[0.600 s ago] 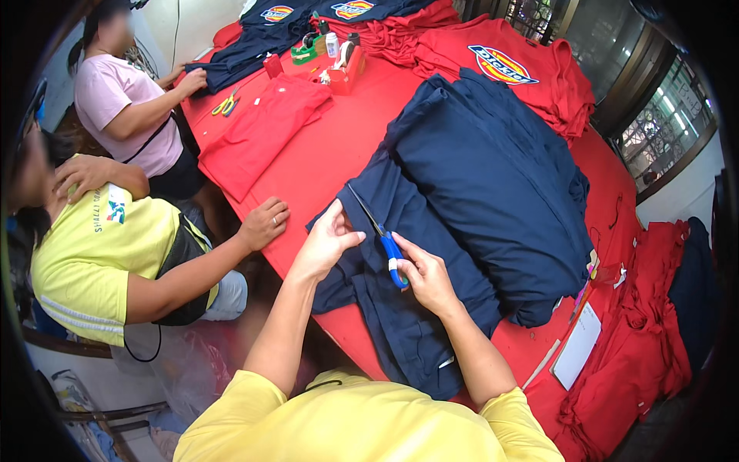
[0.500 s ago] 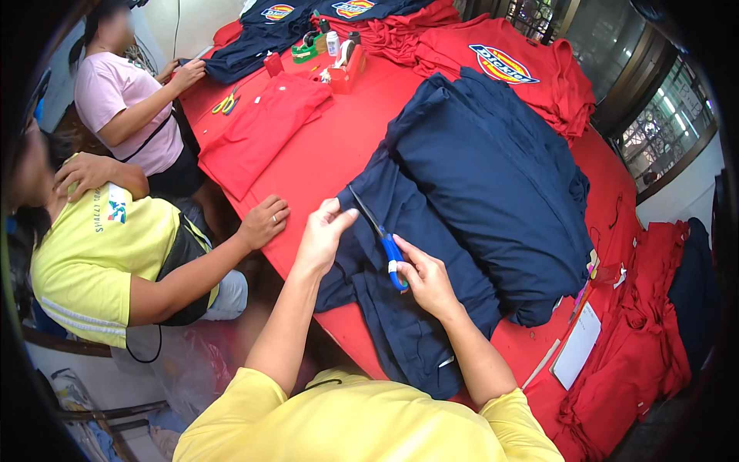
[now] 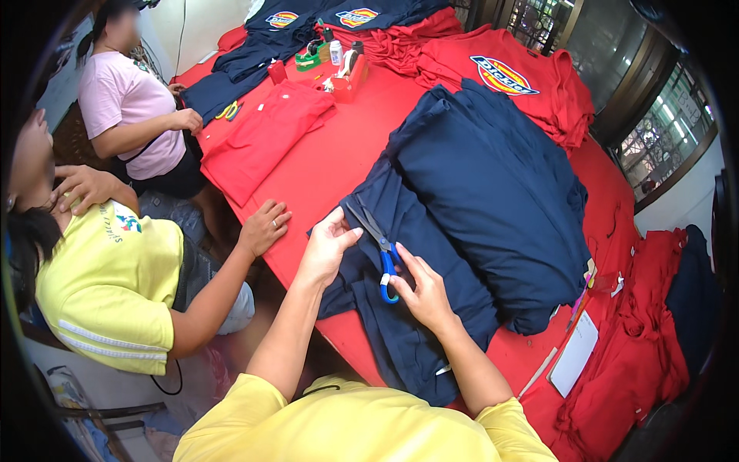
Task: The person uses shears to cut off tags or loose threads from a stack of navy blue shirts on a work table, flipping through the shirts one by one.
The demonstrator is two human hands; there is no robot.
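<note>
A pair of scissors [image 3: 387, 263] with blue handles is in my right hand [image 3: 423, 291], its blades parted and pointing away over dark cloth. My left hand [image 3: 329, 248] pinches the edge of a navy garment [image 3: 416, 254] just left of the blade tips. That garment spreads across the near part of the red table [image 3: 339, 142] and drapes over its front edge. Next to it on the right lies a thick, rounded pile of navy clothing [image 3: 493, 185]. Whether the blades touch the cloth, I cannot tell.
At my left, a co-worker in a yellow shirt [image 3: 115, 285] rests a hand on the table edge. Farther back, a person in pink [image 3: 127, 100] stands by navy cloth. Yellow-handled scissors [image 3: 229, 112], a red tape dispenser [image 3: 350, 77] and red garments [image 3: 631, 331] lie around.
The scissors' blades have spread apart, and my right hand has shifted slightly left and nearer. At the far left, the person in pink has lowered their arms, and the yellow-shirted co-worker has leaned nearer.
</note>
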